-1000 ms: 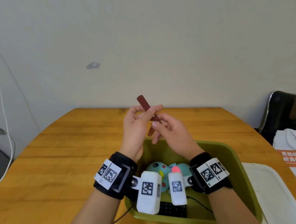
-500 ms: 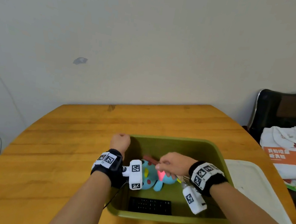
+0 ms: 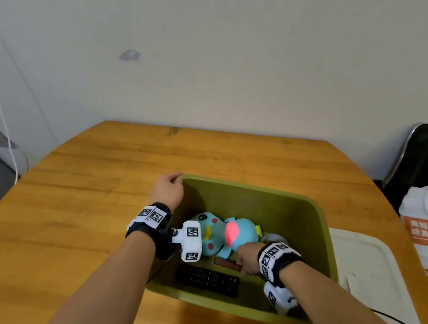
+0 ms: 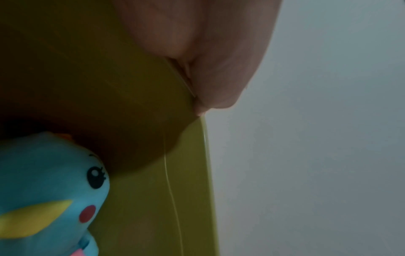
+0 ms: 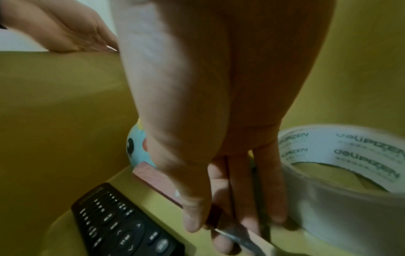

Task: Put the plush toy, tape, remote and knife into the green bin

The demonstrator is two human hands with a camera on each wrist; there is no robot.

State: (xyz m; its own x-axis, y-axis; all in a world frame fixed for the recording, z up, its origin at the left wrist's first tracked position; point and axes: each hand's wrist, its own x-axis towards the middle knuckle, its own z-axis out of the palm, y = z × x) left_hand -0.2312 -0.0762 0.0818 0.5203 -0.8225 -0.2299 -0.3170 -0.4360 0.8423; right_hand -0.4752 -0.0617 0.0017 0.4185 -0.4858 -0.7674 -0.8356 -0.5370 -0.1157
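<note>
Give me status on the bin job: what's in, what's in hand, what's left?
Done: plush toy, remote and tape lie inside the green bin. In hand: the right hand pinches the knife low in the bin, between toy and remote; the left hand grips the bin's rim. Left: release the knife and withdraw.

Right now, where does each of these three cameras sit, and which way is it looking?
Head: worn on the head, looking down at the table and green bin; both forearms show.
Left wrist: looks along the left hand gripping the bin's rim; plush toy below.
Right wrist: looks along the right hand holding the knife beside the remote and tape.
All three share the bin and toy.
</note>
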